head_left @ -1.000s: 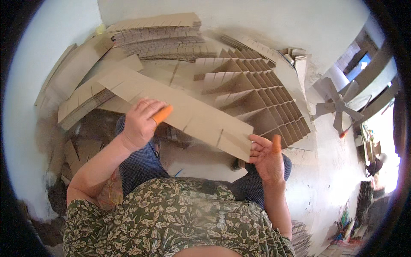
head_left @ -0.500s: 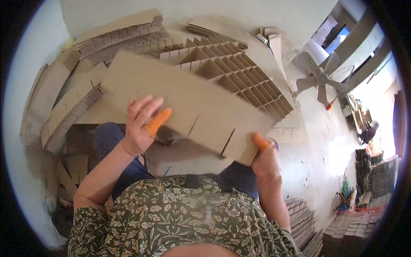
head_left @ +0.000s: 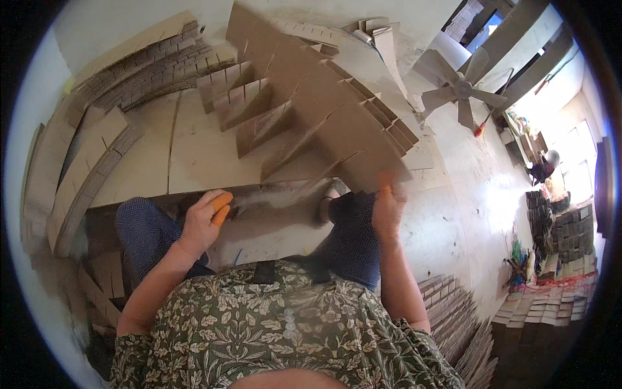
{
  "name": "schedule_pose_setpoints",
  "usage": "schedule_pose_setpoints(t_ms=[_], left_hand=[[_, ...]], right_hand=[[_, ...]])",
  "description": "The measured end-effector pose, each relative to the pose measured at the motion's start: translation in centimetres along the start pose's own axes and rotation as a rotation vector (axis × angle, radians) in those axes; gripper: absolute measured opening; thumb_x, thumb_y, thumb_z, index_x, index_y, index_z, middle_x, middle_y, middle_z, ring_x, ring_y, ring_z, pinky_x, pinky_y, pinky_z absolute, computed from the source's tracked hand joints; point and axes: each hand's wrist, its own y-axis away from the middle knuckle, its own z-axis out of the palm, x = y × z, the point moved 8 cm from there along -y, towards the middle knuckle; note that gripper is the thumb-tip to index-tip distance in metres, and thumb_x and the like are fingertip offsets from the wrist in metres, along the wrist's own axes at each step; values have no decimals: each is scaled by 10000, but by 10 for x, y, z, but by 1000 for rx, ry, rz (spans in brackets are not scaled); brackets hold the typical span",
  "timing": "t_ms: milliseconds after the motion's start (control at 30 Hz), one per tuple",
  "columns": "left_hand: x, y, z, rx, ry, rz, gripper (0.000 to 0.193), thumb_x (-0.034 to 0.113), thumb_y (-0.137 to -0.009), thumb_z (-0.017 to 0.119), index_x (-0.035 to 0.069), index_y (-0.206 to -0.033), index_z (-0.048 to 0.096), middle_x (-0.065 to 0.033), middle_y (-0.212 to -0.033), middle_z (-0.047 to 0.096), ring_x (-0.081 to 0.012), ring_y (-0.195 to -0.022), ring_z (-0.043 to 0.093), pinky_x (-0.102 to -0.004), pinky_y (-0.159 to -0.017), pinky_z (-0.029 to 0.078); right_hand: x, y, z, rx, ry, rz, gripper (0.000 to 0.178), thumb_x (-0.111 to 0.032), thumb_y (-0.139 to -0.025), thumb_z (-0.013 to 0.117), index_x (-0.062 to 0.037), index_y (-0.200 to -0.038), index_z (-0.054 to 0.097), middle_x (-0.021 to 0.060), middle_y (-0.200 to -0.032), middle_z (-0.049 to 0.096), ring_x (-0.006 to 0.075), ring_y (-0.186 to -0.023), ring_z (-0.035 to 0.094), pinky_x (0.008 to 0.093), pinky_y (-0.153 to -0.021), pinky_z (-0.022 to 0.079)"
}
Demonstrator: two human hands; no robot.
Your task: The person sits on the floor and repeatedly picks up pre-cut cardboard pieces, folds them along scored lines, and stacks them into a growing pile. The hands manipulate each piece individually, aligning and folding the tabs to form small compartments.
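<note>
My right hand (head_left: 388,211), with an orange finger cot on its thumb, grips the near right end of a long slotted cardboard strip (head_left: 311,97). The strip slants up to the far left, over a cardboard divider grid (head_left: 395,126). Several upright cardboard crosspieces (head_left: 262,126) stick out along the strip's left side; how far they sit in its slots I cannot tell. My left hand (head_left: 202,220) is apart from the cardboard, above my left knee near the table's front edge. Its fingers are curled, orange-covered thumb and finger close together, with nothing visible between them.
Stacks of slotted cardboard strips (head_left: 155,61) lie at the back left of the pale table (head_left: 149,159), with another curved stack (head_left: 94,175) nearer. More cardboard (head_left: 447,318) stands by my right side. A fan (head_left: 462,89) and a distant person (head_left: 543,168) are at the right.
The strip, held in both hands before, has swung up and away over the grid, its left end now farther back. My left hand has let go and drawn back toward me.
</note>
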Motion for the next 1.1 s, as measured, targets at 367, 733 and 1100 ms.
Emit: schedule_pose_setpoints(t_ms=[367, 733, 1100], left_hand=[[-3, 5, 29, -165, 4, -50, 226, 114, -856, 636, 47, -1072, 652, -121, -925, 633, -307, -750, 619, -337, -652, 504], [-6, 8, 35, -194, -36, 5, 219, 142, -873, 619, 70, -1078, 644, -114, -908, 630, -308, -745, 614, -362, -633, 501], [-9, 10, 37, -233, -79, -25, 231, 190, -872, 610, 105, -1084, 652, -116, -854, 617, -331, -715, 606, -394, -619, 501]], right_hand=[[-8, 1, 16, -151, 107, -126, 142, -92, -906, 604, 1, -987, 672, -16, -915, 635, 74, -851, 529, 242, -747, 433], [-18, 4, 24, -144, 89, -161, 160, -59, -881, 624, 22, -1014, 658, 60, -935, 683, 110, -862, 567, 284, -762, 458], [-23, 7, 38, -116, 222, -259, 92, -66, -897, 616, 8, -914, 666, -24, -831, 628, 81, -774, 532, 244, -673, 439]])
